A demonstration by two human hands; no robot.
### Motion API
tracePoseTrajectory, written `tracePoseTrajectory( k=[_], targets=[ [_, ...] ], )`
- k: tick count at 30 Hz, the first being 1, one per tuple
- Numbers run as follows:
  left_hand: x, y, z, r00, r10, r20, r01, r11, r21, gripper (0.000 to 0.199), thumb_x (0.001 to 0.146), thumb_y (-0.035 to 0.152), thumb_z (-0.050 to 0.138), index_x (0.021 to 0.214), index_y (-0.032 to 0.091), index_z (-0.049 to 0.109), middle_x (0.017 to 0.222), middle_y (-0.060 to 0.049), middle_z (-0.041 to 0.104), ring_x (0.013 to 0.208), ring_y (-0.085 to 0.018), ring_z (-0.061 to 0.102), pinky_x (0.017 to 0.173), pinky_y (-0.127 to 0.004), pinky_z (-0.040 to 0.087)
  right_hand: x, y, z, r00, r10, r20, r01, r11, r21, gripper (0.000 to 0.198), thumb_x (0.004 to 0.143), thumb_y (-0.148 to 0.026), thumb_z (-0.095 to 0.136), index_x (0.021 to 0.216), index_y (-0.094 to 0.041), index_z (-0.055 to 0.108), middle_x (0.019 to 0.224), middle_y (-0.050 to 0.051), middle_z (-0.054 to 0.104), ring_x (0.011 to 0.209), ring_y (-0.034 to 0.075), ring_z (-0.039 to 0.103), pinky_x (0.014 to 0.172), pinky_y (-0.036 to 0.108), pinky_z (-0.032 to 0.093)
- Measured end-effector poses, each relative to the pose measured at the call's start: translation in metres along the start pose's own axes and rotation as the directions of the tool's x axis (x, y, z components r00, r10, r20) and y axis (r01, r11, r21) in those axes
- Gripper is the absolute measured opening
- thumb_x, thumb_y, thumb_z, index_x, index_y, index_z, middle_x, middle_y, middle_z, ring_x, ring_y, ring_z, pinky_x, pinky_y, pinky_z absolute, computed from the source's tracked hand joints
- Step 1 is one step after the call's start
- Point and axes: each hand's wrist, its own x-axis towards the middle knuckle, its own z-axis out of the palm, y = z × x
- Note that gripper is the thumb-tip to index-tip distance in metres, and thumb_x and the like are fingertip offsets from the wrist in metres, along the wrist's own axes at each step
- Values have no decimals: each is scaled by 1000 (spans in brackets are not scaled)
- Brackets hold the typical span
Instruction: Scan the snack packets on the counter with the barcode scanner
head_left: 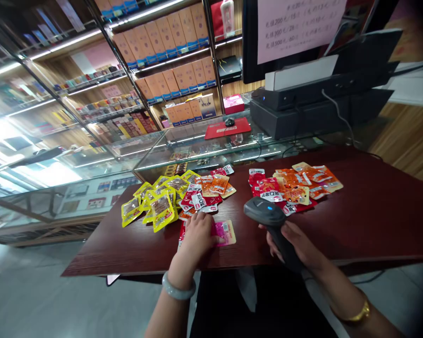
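Observation:
My right hand (pixel 296 241) is wrapped round the handle of a black barcode scanner (pixel 266 212), held above the near part of the table with a small blue light on its head. My left hand (pixel 199 231) rests low over the table, its thumb pressed on a pink snack packet (pixel 225 232) with a pale printed end. Part of that packet is hidden under the hand. A red packet (pixel 181 232) shows just left of the hand. Beyond the fingers lie red-and-white packets (pixel 198 201) and orange packets (pixel 219 184). Several yellow packets (pixel 162 209) are heaped to the left.
Another pile of orange and red packets (pixel 296 183) lies on the dark red table (pixel 366 211), right of the scanner. Behind stand a glass counter (pixel 193 145), a mouse (pixel 229 122) on a red mat (pixel 211 131), a monitor with a pink notice (pixel 296 28), and stocked shelves (pixel 176 75).

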Motion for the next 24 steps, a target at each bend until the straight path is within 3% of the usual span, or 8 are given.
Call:
tracePoseTrajectory(
  k=[3, 6, 9, 17, 19, 22, 24],
  targets=[
    [2, 8, 6, 998, -12, -60, 11, 1000, -15, 43, 74, 53, 69, 100, 20, 58, 110, -13, 63, 112, -32, 54, 94, -40, 38, 0, 1, 0, 1000, 16, 4, -16, 1000, 14, 54, 83, -64, 60, 105, -15, 58, 64, 0, 59, 46, 13, 55, 38, 20, 40],
    [11, 19, 10, 991, -100, -84, 82, 977, -197, 44, 81, 51, 64, 109, 19, 51, 95, -11, 67, 95, -29, 63, 78, -33, 42, 0, 2, 2, 999, 33, 3, -33, 999, 19, 50, 82, -64, 62, 98, -17, 57, 62, -1, 59, 46, 12, 56, 39, 20, 41],
    [19, 27, 14, 989, -112, -93, 74, 935, -346, 42, 84, 50, 61, 111, 20, 49, 90, -9, 69, 86, -27, 66, 68, -29, 40, 1, 1, 6, 999, 54, 8, -54, 999, 4, 51, 78, -66, 65, 91, -17, 56, 60, -1, 59, 43, 11, 55, 38, 19, 40],
    [26, 26, 22, 980, -119, -157, 36, 891, -452, 46, 76, 43, 71, 110, 19, 51, 97, -11, 69, 93, -29, 66, 71, -31, 42, 8, 7, 14, 998, 45, 36, -45, 999, 16, 54, 80, -67, 61, 96, -16, 57, 57, -3, 56, 39, 9, 50, 37, 19, 39],
    [29, 25, 23, 978, -153, -144, 59, 858, -511, 42, 75, 42, 72, 105, 21, 52, 90, -8, 69, 89, -28, 66, 71, -31, 42, 7, 9, 12, 999, 38, 38, -39, 999, 20, 55, 82, -67, 59, 100, -15, 58, 58, -3, 57, 39, 9, 50, 37, 19, 39],
    [40, 35, 24, 965, -223, -137, 66, 714, -697, 34, 74, 38, 72, 98, 22, 54, 82, -5, 68, 81, -24, 65, 71, -30, 44, 5, 12, 8, 999, 29, 44, -30, 999, 24, 54, 83, -66, 58, 100, -15, 58, 61, -1, 59, 40, 9, 53, 38, 20, 40],
    [54, 48, 26, 979, -154, -130, -36, 500, -865, 30, 79, 33, 68, 103, 21, 55, 92, -7, 69, 85, -21, 65, 75, -30, 46, 4, 14, 6, 999, 27, 45, -28, 999, 30, 53, 82, -66, 59, 98, -15, 57, 62, -1, 61, 41, 10, 54, 38, 20, 41]
  ],
)
